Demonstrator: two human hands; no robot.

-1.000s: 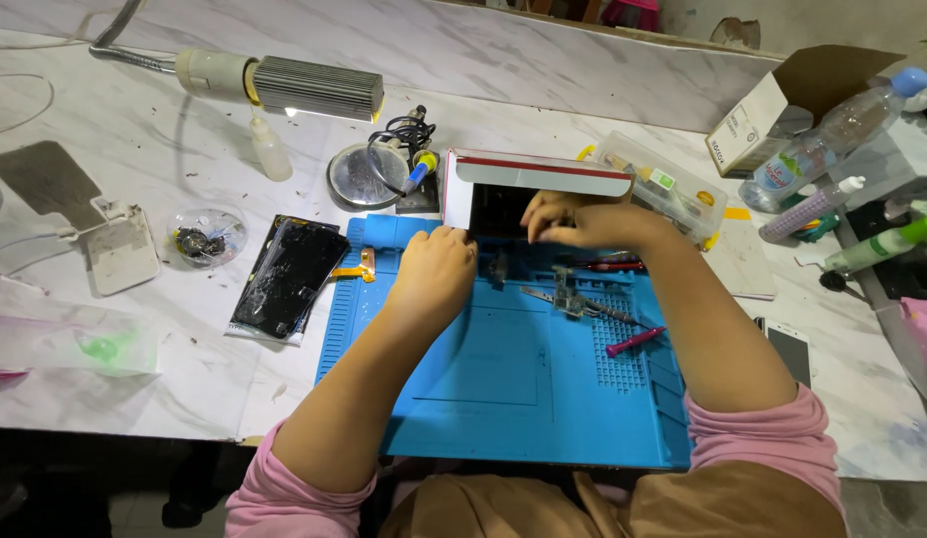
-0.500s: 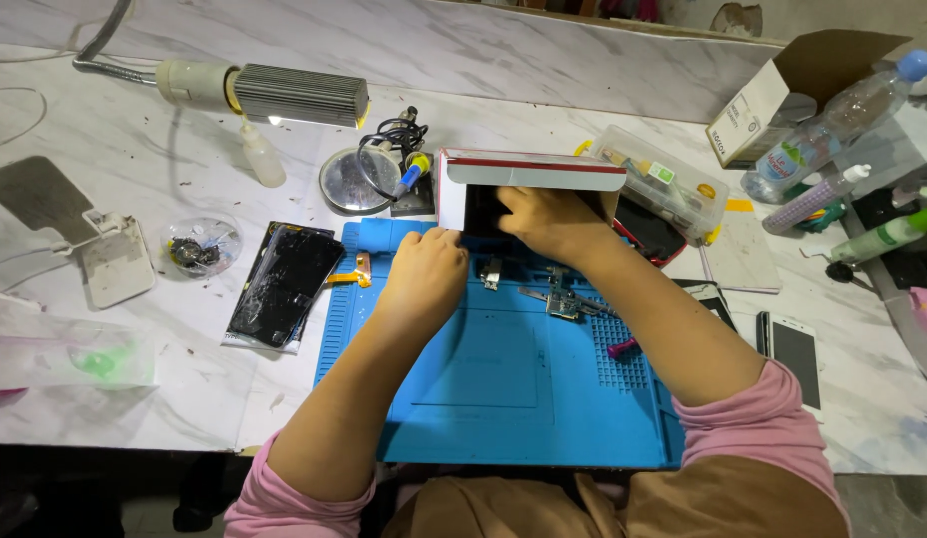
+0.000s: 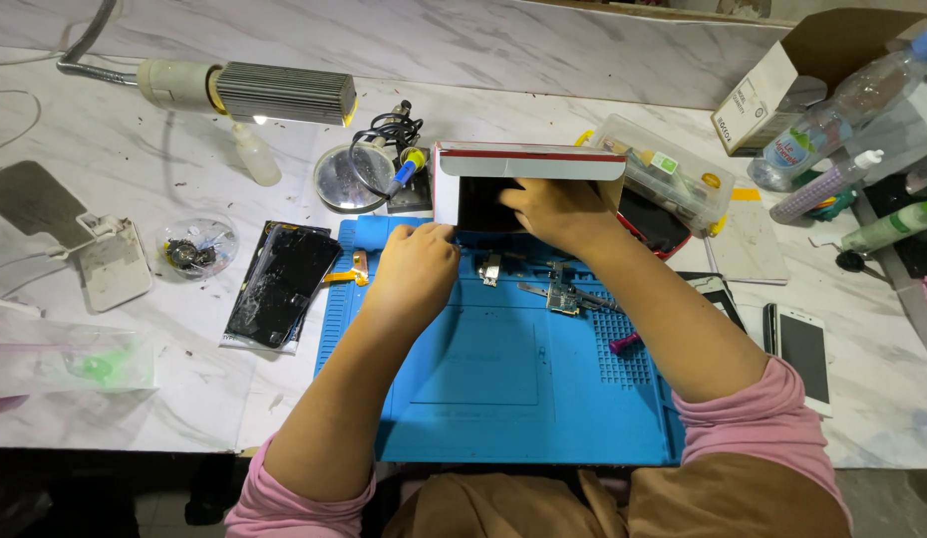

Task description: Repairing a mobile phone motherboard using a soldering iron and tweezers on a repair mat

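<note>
A white box with a red top edge point(image 3: 528, 159) stands open toward me at the far end of the blue work mat point(image 3: 503, 389). Inside it lies a dark phone point(image 3: 478, 204). My right hand point(image 3: 558, 211) reaches into the box with its fingers curled on the phone's right side. Curled fingers of my left hand point(image 3: 416, 264) press against the box's lower left corner. In front of the box, on the mat, lie a small circuit board point(image 3: 561, 299), a metal bracket point(image 3: 491, 269) and a pink-handled tool point(image 3: 623, 345).
A cracked phone screen point(image 3: 284, 284) lies left of the mat beside a plastic cup of small parts point(image 3: 194, 247). A desk lamp point(image 3: 274, 92), a small bottle point(image 3: 256, 154) and a round metal dish point(image 3: 346, 177) stand behind. On the right are a clear parts case point(image 3: 673, 169), a white phone point(image 3: 804, 349), bottles and a cardboard box point(image 3: 782, 80).
My right hand has moved from the mat's far edge up into the white box. My left hand has slid forward to the box's lower left corner.
</note>
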